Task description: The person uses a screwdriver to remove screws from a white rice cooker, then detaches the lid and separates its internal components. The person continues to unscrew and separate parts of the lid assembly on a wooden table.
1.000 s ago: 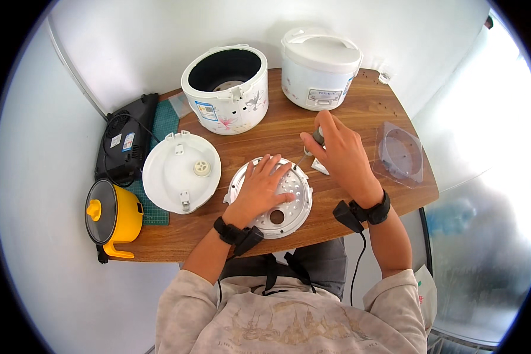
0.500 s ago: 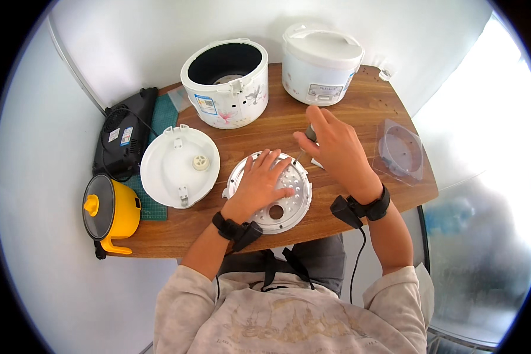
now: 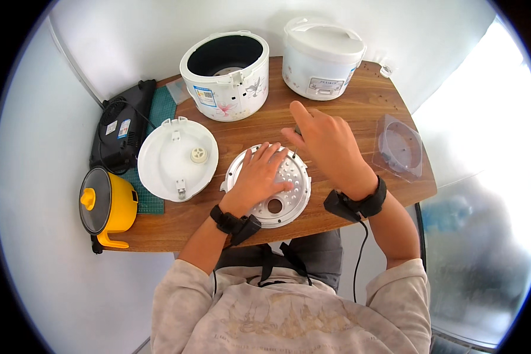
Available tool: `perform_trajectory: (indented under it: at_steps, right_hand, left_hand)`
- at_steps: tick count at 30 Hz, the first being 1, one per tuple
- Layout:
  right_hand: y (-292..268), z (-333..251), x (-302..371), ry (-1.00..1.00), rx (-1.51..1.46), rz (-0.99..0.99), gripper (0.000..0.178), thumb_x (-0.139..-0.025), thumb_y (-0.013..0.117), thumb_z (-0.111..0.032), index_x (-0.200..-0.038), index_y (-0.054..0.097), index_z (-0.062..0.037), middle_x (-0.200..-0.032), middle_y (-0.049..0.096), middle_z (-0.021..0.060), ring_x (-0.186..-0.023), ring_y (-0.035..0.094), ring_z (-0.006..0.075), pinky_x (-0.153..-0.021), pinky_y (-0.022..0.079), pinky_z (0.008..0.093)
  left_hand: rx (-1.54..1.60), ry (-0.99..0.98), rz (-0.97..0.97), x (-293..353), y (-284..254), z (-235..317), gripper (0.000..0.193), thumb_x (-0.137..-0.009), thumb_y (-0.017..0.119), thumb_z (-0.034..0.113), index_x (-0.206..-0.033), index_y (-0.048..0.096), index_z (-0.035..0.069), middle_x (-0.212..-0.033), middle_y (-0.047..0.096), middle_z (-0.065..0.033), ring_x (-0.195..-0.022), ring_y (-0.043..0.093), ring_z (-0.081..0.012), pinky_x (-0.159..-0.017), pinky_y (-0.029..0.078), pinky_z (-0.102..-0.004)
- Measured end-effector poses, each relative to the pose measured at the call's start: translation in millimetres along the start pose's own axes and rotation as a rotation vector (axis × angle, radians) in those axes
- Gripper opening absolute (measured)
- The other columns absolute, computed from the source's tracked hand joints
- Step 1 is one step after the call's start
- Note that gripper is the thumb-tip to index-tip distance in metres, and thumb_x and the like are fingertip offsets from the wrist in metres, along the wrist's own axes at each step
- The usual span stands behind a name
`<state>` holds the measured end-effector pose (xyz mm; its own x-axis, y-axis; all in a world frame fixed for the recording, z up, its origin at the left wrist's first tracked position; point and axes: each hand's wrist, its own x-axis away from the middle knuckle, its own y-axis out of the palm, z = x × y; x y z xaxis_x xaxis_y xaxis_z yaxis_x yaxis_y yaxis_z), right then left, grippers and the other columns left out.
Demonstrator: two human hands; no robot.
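A round metal inner lid plate with small bumps and one larger hole lies on the wooden table before me. My left hand rests flat on it, fingers spread, over its left and middle part. Above the plate's upper right edge, my right hand is closed around a screwdriver with a greyish handle, mostly hidden by the fingers. Its thin shaft points down at the plate's rim, near a dark screw spot. Left of the plate, a white plastic lid lies with its inside up, holding a round cream part.
An open white rice cooker body and a closed rice cooker stand at the back. Leftward are a yellow pot, a black appliance with a cable and a green mat. A clear plastic tray lies right.
My right hand has turned at the wrist and shifted slightly left, and the screwdriver stands more upright. My left hand stays on the plate. The whole view has shifted a little.
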<state>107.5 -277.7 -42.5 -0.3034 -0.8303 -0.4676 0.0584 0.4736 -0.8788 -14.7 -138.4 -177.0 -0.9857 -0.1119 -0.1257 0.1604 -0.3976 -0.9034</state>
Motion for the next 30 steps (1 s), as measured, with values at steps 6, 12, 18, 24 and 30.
perform_trajectory:
  at_steps: [6, 12, 18, 24, 30]
  right_hand:
    - [6.1, 0.6, 1.1, -0.029, -0.057, 0.066, 0.025, -0.093, 0.068, -0.019, -0.103, 0.05, -0.0058, -0.074, 0.059, 0.0129, -0.064, 0.066, 0.0326, -0.055, 0.054, 0.04]
    - [4.8, 7.3, -0.1, -0.063, -0.113, 0.048, 0.025, -0.093, 0.068, -0.016, -0.105, 0.048, -0.0063, -0.078, 0.057, 0.0126, -0.07, 0.066, 0.0333, -0.059, 0.054, 0.0417]
    - [-1.5, 11.0, 1.4, -0.062, -0.274, 0.007, 0.027, -0.092, 0.069, -0.014, -0.106, 0.047, -0.006, -0.084, 0.059, 0.0146, -0.075, 0.063, 0.0367, -0.064, 0.051, 0.0447]
    - [-8.2, 21.2, -2.9, -0.074, -0.398, -0.055, 0.028, -0.092, 0.07, -0.019, -0.105, 0.048, -0.0054, -0.084, 0.059, 0.0158, -0.078, 0.061, 0.0404, -0.064, 0.049, 0.0474]
    - [-19.7, -1.7, -15.0, 0.06, -0.027, -0.176, 0.028, -0.093, 0.069, -0.024, -0.103, 0.051, -0.0049, -0.081, 0.063, 0.0172, -0.073, 0.067, 0.0325, -0.061, 0.052, 0.0419]
  left_hand:
    - [-0.009, -0.024, -0.011, -0.1, 1.4, -1.9, 0.095, -0.08, 0.076, 0.058, -0.152, 0.042, 0.007, -0.157, 0.041, -0.0145, -0.15, 0.032, -0.0379, -0.121, 0.023, -0.0612]
    - [-0.008, 0.006, 0.011, -0.2, 2.7, -2.9, 0.095, -0.08, 0.076, 0.058, -0.152, 0.042, 0.005, -0.157, 0.041, -0.0145, -0.15, 0.032, -0.0379, -0.121, 0.023, -0.0621]
    - [0.002, -0.001, 0.004, 2.0, -2.0, 1.8, 0.095, -0.08, 0.079, 0.051, -0.151, 0.041, 0.002, -0.157, 0.041, -0.0136, -0.15, 0.032, -0.0374, -0.12, 0.023, -0.0627]
    - [-0.007, -0.007, -0.022, -0.3, -1.7, 2.1, 0.096, -0.081, 0.077, 0.055, -0.153, 0.04, 0.003, -0.159, 0.039, -0.0135, -0.15, 0.031, -0.038, -0.12, 0.023, -0.0633]
    - [-0.014, 0.003, -0.005, 0.7, 4.8, -6.1, 0.096, -0.081, 0.074, 0.061, -0.153, 0.041, 0.006, -0.159, 0.04, -0.0137, -0.15, 0.032, -0.0393, -0.12, 0.024, -0.0646]
